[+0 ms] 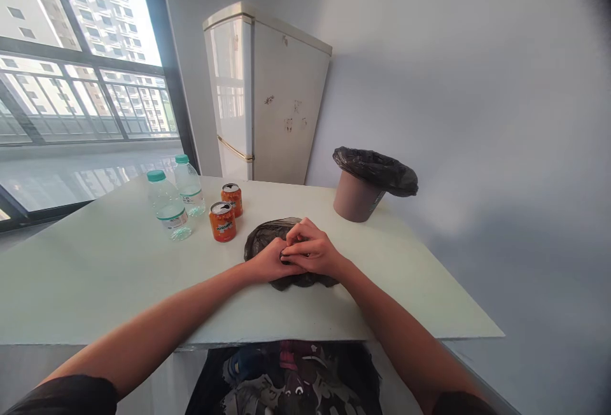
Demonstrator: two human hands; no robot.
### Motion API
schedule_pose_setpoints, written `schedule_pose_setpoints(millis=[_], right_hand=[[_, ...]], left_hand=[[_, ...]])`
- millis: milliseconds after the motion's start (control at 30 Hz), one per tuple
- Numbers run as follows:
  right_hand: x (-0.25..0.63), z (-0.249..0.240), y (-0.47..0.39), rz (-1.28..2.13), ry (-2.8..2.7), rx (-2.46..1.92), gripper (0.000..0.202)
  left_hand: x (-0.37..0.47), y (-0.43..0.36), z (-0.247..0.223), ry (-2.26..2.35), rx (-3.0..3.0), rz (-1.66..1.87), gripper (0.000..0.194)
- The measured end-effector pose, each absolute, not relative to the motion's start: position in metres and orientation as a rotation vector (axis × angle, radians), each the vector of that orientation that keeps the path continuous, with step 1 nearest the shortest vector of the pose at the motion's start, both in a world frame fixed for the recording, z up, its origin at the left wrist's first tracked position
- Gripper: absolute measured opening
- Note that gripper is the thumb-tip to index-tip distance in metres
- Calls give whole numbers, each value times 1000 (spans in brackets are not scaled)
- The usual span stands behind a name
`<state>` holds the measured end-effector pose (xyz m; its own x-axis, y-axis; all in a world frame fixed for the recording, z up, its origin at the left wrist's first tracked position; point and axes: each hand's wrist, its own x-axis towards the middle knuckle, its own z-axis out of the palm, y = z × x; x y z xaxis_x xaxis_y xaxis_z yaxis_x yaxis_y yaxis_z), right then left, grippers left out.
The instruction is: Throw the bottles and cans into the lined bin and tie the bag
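A crumpled black plastic garbage bag lies on the table near its front edge, under both my hands. My left hand is closed on a gathered bit of the bag. My right hand meets it from the other side, fingers bent and pinching the same dark bunch, which is partly hidden between the fingers. Left of the bag stand two opened orange soda cans, the nearer can and the farther can.
Two clear plastic bottles with green caps, a nearer bottle and a farther bottle, stand upright at the table's left. A brown trash bin lined with a black bag is at the right. Behind the white table is a fridge.
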<state>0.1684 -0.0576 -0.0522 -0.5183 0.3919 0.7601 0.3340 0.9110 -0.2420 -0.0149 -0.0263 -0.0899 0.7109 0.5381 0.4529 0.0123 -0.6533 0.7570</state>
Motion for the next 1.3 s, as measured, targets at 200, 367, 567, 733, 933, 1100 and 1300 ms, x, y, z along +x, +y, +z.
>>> schedule_pose_setpoints(millis=[200, 367, 567, 733, 933, 1100, 1300], right_hand=[[177, -42, -63, 356, -2081, -397, 8], [191, -42, -58, 473, -1765, -398, 13], [190, -38, -54, 603, -2010, -622, 53], [182, -38, -57, 720, -2181, -547, 22], [196, -30, -57, 884, -1527, -257, 34], [213, -15, -56, 905, -1034, -264, 41], [226, -14, -46, 921, -1002, -422, 34]], left_hand=[[-19, -27, -79, 241, 2229, 735, 47], [-19, -36, -59, 349, 2309, 754, 39], [-16, -24, -83, 460, 2191, 972, 21], [-13, -23, -88, 376, 2164, 849, 22], [-9, -20, -88, 526, 2386, 725, 35], [-14, -10, -91, 777, 2429, 682, 24], [-21, -16, -82, 924, 2346, 1052, 52]])
